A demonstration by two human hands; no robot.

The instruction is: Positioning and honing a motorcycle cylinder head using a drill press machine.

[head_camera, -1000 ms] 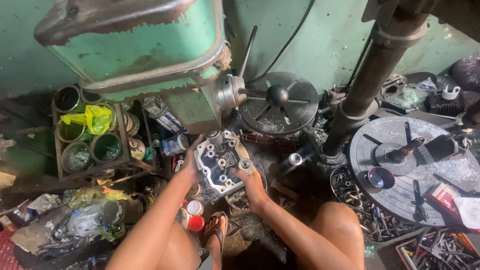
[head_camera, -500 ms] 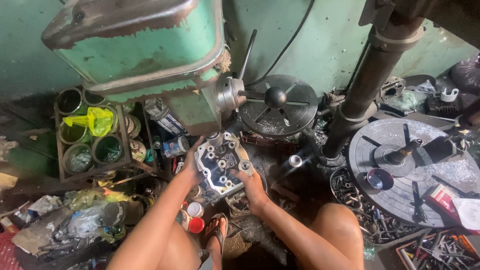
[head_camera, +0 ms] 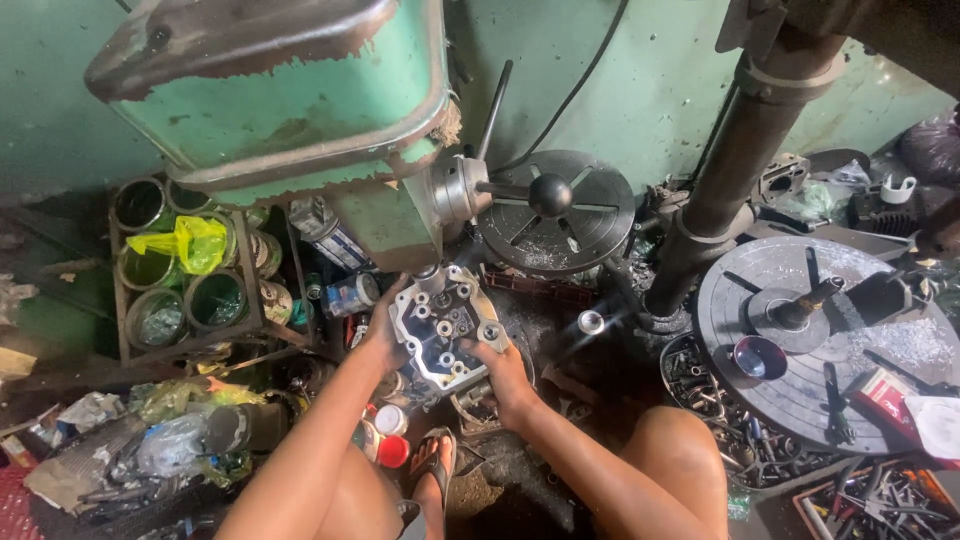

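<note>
The metal engine part (head_camera: 447, 325) sits directly under the green drill press (head_camera: 300, 110), face up, so its holes line up below the spindle. The left hand (head_camera: 385, 330) grips its left edge and the right hand (head_camera: 500, 370) its lower right corner, both closed on it, steadying it from opposite sides.

The light is dim and soft. The middle looks bright and sharp. Dark shadows fill the corners, and the edges bend a little.
</note>
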